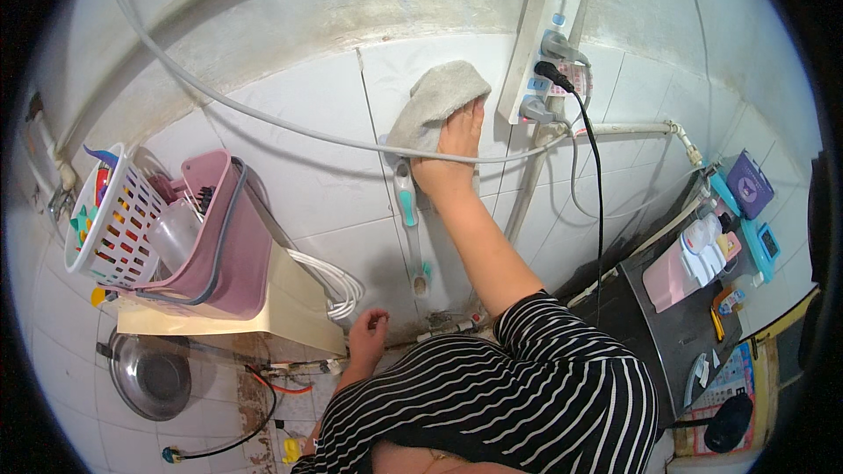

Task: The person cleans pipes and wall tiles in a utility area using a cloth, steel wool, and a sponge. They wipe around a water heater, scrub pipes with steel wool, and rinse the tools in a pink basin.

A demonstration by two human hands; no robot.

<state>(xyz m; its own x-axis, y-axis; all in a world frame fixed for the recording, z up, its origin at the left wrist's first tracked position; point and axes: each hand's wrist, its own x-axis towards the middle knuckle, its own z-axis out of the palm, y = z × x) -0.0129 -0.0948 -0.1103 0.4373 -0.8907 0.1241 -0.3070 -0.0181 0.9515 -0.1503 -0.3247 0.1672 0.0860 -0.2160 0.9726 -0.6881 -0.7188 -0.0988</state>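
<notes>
My right hand (454,151) presses a grey-beige cloth (438,95) flat against the white wall tiles (309,178), its fingers partly under the cloth's edge. A grey cable (296,126) passes across in front of the cloth and my wrist. Just below hangs a brush-like tool with a grey and teal handle (405,194), upright against the tiles. My left hand (369,334) is low before my body, near a coil of white cable (339,286), fingers curled and seemingly holding nothing.
A power strip (540,46) with several plugs is right of the cloth, beside a vertical pipe (525,194). On the left, a pink bucket (247,243) and a white basket (125,224) stand on a cream cabinet (296,296). A dark table (658,336) with a pink container (668,276) is at right.
</notes>
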